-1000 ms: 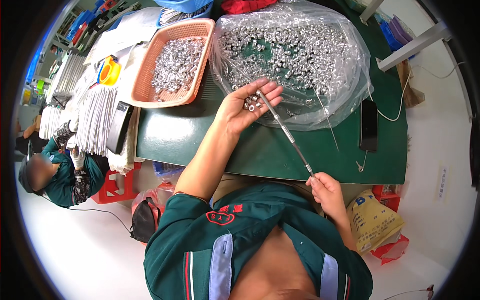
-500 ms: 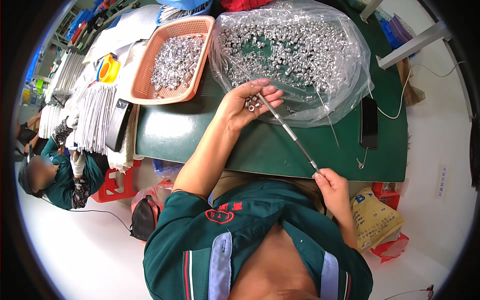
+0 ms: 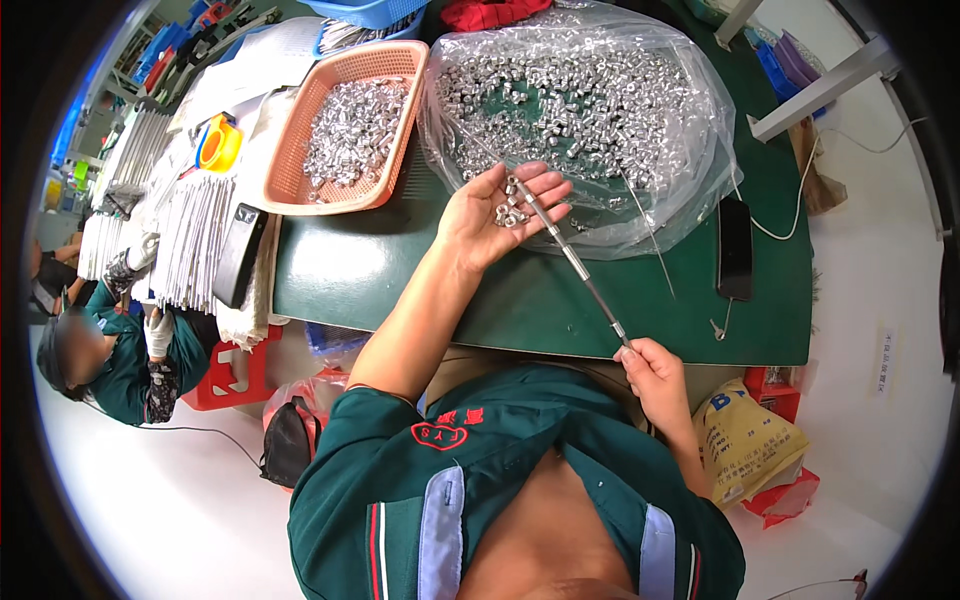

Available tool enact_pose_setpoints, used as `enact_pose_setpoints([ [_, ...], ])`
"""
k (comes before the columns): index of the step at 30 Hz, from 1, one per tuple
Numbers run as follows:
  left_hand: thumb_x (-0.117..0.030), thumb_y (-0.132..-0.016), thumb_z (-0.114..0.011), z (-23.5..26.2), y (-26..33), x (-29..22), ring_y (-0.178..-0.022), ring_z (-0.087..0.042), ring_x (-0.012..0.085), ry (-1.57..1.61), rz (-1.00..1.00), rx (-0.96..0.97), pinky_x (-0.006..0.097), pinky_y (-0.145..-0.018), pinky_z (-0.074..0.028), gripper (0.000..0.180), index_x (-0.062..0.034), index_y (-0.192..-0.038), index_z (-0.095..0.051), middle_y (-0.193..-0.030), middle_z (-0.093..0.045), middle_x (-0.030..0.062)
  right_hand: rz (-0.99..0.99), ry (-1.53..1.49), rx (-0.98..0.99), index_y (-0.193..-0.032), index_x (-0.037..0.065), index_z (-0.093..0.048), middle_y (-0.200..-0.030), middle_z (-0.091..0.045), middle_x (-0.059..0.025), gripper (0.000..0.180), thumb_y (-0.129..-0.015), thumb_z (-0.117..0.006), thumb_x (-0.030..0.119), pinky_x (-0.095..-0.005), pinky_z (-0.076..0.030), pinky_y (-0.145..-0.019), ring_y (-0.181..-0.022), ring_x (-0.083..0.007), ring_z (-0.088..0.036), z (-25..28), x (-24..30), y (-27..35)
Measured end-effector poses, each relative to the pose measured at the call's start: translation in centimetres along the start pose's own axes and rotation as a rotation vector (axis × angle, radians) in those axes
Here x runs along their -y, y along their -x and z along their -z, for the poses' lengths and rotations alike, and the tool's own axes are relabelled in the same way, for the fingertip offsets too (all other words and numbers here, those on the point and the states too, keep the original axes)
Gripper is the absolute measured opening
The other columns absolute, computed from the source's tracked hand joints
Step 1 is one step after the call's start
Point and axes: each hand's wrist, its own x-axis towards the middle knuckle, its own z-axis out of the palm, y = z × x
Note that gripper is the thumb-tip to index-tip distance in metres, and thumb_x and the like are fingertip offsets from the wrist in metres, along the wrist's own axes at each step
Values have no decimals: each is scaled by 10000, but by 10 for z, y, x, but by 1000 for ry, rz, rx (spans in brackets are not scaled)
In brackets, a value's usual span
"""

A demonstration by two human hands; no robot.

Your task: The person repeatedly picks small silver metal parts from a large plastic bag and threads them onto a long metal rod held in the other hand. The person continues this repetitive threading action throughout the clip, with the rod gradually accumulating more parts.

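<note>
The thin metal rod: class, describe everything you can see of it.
The thin metal rod is slim, straight and silvery, with small metal nuts threaded along its far part. It slants across the green table. The right hand pinches its near end; its far end lies on the open left hand, which cups loose nuts.

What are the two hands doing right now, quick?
Left hand: open, palm up, cupping a few small shiny metal nuts.
Right hand: closed around the end of a thin metal rod strung with nuts.
</note>
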Motion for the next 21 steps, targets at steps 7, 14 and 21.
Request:
enact_pose_setpoints([
  [7,-222,-988,-313,5,-3,-2,-1232,-409,427,-35,18,-25,573,-1035,-347,420,102,-1242,-400,-1249,-468,270,-23,-33,7,-854,-12,-611,-606,-445,54,146,-902,-550,112,-198,-304,-493,-543,-17,-365,2,0,1],
  [14,-181,-974,-356,9,-6,-1,-1217,-430,420,-52,28,-48,566,-1034,-356,383,98,-1229,-417,-1234,-480,256,-14,38,6,-868,-23,-609,-617,-466,49,140,-898,-552,102,-202,-339,-531,-583,-24,-400,3,5,2],
  [21,-112,-938,-441,6,-4,-1,-1214,-433,419,-73,-20,-46,577,-1032,-355,352,97,-1221,-422,-1224,-485,255,-24,54,-3,-874,-26,-611,-626,-492,38,144,-897,-558,106,-201,-358,-550,-601,-28,-417,3,9,2],
])
